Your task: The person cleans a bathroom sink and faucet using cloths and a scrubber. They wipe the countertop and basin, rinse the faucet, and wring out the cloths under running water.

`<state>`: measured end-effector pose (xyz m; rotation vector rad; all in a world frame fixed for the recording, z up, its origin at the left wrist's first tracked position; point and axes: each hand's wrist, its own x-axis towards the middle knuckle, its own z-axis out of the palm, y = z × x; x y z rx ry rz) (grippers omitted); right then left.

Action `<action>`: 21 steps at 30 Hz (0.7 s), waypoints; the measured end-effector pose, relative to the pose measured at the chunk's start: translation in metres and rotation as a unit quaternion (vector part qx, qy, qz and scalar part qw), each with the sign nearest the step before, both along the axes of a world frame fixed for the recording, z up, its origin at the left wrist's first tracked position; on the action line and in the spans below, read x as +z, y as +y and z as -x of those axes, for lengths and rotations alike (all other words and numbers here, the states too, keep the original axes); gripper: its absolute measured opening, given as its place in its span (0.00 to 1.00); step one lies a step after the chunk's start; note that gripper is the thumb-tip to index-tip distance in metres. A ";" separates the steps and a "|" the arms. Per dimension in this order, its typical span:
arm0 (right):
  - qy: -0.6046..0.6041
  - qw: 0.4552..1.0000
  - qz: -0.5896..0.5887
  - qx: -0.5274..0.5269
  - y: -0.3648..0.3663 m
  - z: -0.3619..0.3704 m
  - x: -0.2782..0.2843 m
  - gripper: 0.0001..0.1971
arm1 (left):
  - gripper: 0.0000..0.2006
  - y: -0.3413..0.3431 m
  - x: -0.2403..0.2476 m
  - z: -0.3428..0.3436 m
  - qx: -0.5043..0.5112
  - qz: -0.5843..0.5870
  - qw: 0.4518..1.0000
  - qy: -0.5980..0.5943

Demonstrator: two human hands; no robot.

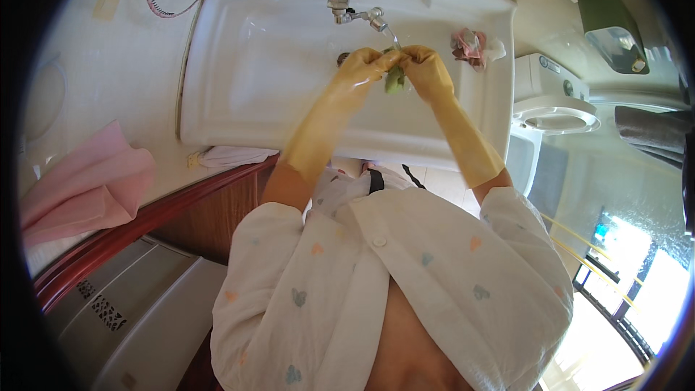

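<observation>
Both my hands wear long yellow rubber gloves and meet over the white sink (pixel 289 87), just under the tap's swivel spout (pixel 375 19). Between them hangs a small, limp green piece that looks like wet cloth (pixel 394 81); its exact kind is hard to make out. My left hand (pixel 365 65) pinches it from one side, and my right hand (pixel 424 66) grips its upper part from the other. A thin stream of water (pixel 393 36) runs from the spout onto the fingers. The drain fitting (pixel 343 59) shows partly behind my left hand.
A crumpled pink and white bundle (pixel 472 47) lies in the sink's right side. Pink cloth (pixel 94 181) drapes over the counter at left, near a folded white cloth (pixel 235 156). A toilet with its seat raised (pixel 557 116) and a green bin (pixel 604 18) stand at right.
</observation>
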<state>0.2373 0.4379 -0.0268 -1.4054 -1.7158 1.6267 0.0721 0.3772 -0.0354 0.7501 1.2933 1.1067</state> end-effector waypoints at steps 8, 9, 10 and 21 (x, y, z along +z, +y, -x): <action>0.060 0.996 0.009 -0.066 0.006 -0.006 -0.027 0.10 | 0.12 0.001 -0.016 -0.005 0.086 -0.014 0.996 -0.025; 0.085 0.991 0.046 -0.088 0.007 -0.008 -0.023 0.11 | 0.12 -0.002 -0.021 0.002 0.087 -0.013 0.996 -0.025; 0.085 0.991 0.047 -0.087 0.008 -0.010 -0.022 0.11 | 0.10 -0.004 -0.026 0.013 0.115 -0.007 0.993 0.031; 0.100 0.988 0.044 0.106 0.017 0.018 -0.042 0.21 | 0.08 -0.008 -0.004 0.047 0.002 -0.025 0.992 -0.124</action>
